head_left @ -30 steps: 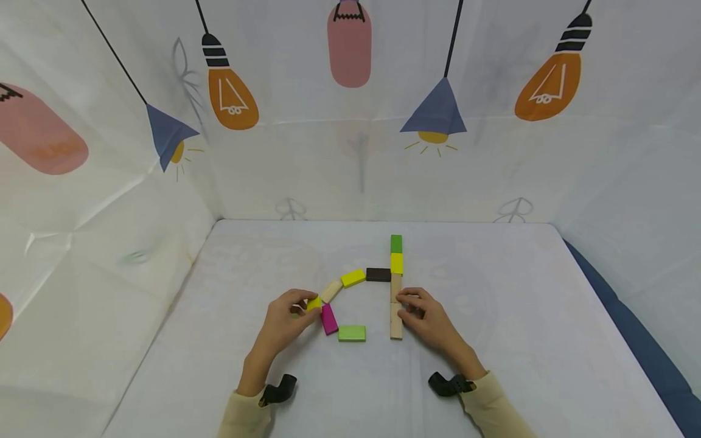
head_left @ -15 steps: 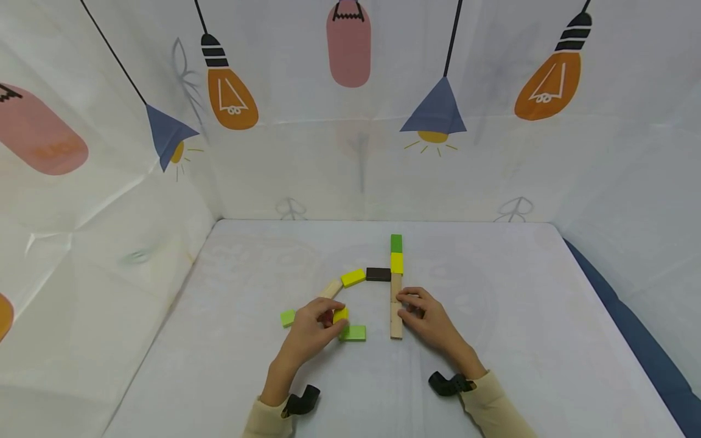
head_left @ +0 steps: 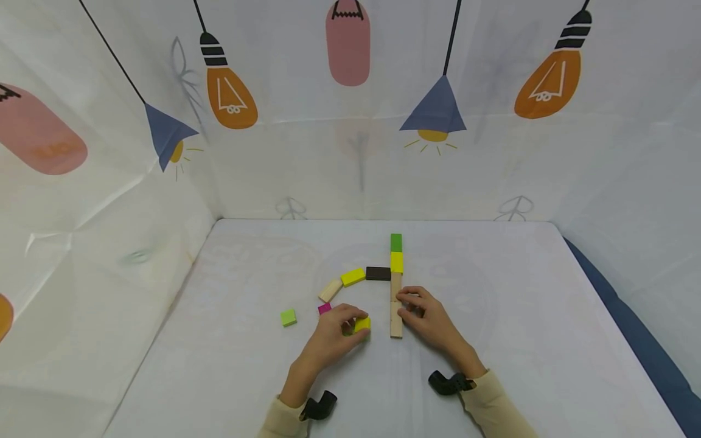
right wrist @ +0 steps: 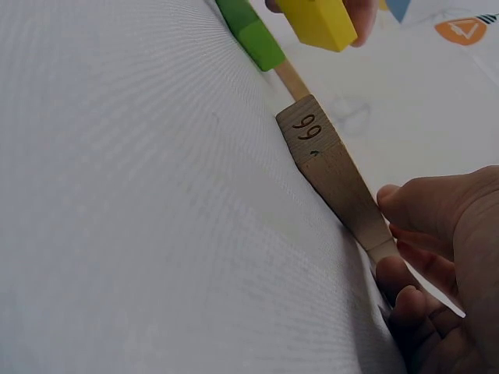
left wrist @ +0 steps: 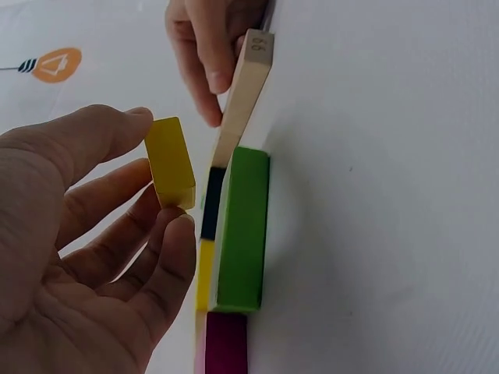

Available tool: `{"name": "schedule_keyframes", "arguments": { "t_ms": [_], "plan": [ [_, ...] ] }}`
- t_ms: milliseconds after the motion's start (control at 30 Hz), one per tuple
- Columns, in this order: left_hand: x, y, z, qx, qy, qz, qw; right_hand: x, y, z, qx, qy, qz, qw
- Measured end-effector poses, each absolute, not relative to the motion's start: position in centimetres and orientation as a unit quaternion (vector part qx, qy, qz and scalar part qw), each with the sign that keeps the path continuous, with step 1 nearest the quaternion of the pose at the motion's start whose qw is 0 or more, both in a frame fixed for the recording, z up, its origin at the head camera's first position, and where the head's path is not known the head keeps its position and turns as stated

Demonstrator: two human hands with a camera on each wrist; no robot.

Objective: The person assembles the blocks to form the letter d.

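Note:
My left hand [head_left: 338,331] pinches a yellow block [left wrist: 168,160] between thumb and fingertips. It is held above a light-green block [left wrist: 245,234], which the hand mostly covers in the head view. A magenta block [head_left: 325,309] peeks out behind the knuckles. My right hand [head_left: 429,319] rests at the right side of two plain wooden blocks laid end to end, its loosely bent fingertips at their edge. The nearer wooden block [right wrist: 331,171] has "99" marked on its end.
Beyond the plain blocks, the straight row continues with a yellow block [head_left: 397,262] and a green block [head_left: 397,243]. A black block [head_left: 378,274], a yellow block [head_left: 353,277] and a plain block [head_left: 330,291] curve leftward. A small light-green block [head_left: 288,317] lies apart at left.
The left hand has moved right with the yellow block, from beside the magenta block to over the light-green one, uncovering the small light-green block at left. The right hand stays put.

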State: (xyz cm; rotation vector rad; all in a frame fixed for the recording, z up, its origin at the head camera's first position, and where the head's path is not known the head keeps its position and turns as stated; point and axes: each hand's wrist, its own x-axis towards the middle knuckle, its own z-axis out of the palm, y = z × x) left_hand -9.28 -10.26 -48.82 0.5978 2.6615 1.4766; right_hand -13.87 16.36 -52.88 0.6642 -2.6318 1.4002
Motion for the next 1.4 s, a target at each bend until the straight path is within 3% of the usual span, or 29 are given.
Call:
{"name": "schedule_keyframes", "arguments": {
  "t_ms": [233, 800, 1400],
  "plan": [
    [-9.3, -9.3, -48.8, 0.21, 0.87, 0.447, 0.014, -13.8, 16.4, -52.9, 0.214, -0.866, 0.45, 0.045],
    [-9.6, -7.8, -49.0, 0.2, 0.919, 0.335, 0.053, -13.9, 16.5, -52.8, 0.211, -0.865, 0.455, 0.031],
    [-9.4, -7.5, -48.8, 0.209, 0.941, 0.266, 0.013, -13.9, 16.4, -52.8, 0.213, -0.864, 0.454, 0.038]
  ]
}}
